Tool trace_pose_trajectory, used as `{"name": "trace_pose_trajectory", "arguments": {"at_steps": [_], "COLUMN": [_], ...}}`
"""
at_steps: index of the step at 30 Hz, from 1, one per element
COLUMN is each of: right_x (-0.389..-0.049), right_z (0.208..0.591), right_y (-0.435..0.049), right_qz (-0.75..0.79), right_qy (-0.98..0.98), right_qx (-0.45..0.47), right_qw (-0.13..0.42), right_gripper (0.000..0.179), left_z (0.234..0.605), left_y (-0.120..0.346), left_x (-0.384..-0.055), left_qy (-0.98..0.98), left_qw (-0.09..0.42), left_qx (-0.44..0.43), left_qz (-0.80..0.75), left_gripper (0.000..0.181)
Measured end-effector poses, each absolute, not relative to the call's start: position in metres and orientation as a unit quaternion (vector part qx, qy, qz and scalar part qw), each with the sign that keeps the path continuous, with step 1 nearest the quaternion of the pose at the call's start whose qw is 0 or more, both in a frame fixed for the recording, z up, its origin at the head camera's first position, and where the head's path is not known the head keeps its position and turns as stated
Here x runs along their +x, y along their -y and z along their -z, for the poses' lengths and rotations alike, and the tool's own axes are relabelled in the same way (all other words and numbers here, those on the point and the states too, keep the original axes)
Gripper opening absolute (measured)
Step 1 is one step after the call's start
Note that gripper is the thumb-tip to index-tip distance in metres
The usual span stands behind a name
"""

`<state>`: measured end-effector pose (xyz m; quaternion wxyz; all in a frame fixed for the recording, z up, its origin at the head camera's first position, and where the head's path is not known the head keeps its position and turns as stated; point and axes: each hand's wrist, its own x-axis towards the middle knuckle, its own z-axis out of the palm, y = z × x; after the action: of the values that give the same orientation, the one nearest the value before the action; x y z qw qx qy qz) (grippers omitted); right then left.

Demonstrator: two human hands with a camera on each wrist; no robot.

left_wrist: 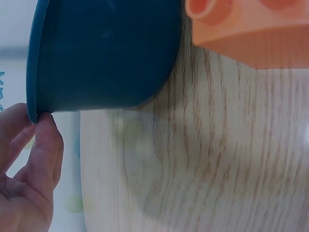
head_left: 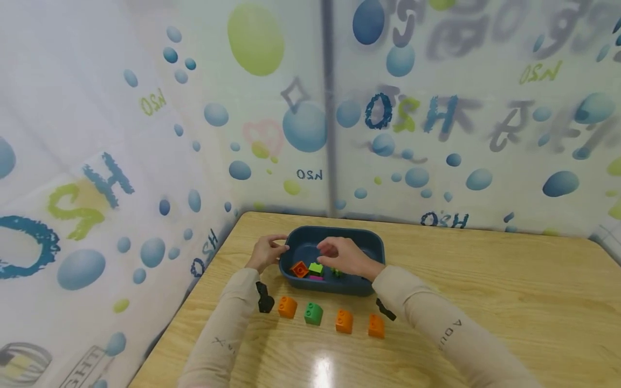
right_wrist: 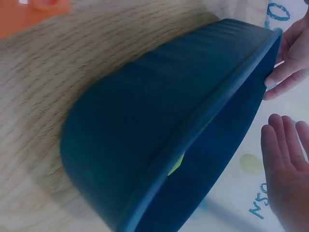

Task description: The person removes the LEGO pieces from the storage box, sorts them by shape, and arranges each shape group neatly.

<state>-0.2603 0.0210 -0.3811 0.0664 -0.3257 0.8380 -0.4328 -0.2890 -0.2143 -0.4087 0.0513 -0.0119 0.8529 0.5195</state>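
A dark blue plastic bin (head_left: pixel 330 286) stands on the table, with a few toy bricks inside. Its left rim is pinched between the thumb and fingers of my left hand (head_left: pixel 266 252), as the left wrist view shows up close (left_wrist: pixel 34 159). Over the bin's opening hovers my right hand (head_left: pixel 348 256), fingers extended and loosely bent, holding nothing visible. Below it lie an orange brick (head_left: pixel 299 269), a lime green brick (head_left: pixel 316 268) above a magenta piece (head_left: pixel 316 278), and another green piece (head_left: pixel 336 272), partly hidden by the hand.
In front of the bin a row of bricks runs left to right: orange (head_left: pixel 287 307), green (head_left: pixel 313 313), orange (head_left: pixel 344 320) and orange (head_left: pixel 375 326). Patterned curtains (head_left: pixel 412 134) hang behind and to the left of the wooden table (head_left: pixel 485 280).
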Motion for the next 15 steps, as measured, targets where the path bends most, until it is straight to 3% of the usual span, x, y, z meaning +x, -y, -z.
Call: {"name": "trace_pose_trajectory", "arguments": {"at_steps": [15], "right_x": [-0.275], "right_z": [0.389], "right_y": [0.021], "right_qz": [0.412], "right_qy": [-0.857], "right_qx": [-0.294], "right_qw": [0.098], "right_gripper": [0.029], "left_z": [0.411], "left_y": [0.215], "left_x": [-0.293], "left_qy": [-0.851], "left_qw": [0.052], "left_qx": [-0.011], "left_qz": [-0.522], "left_gripper": [0.038]}}
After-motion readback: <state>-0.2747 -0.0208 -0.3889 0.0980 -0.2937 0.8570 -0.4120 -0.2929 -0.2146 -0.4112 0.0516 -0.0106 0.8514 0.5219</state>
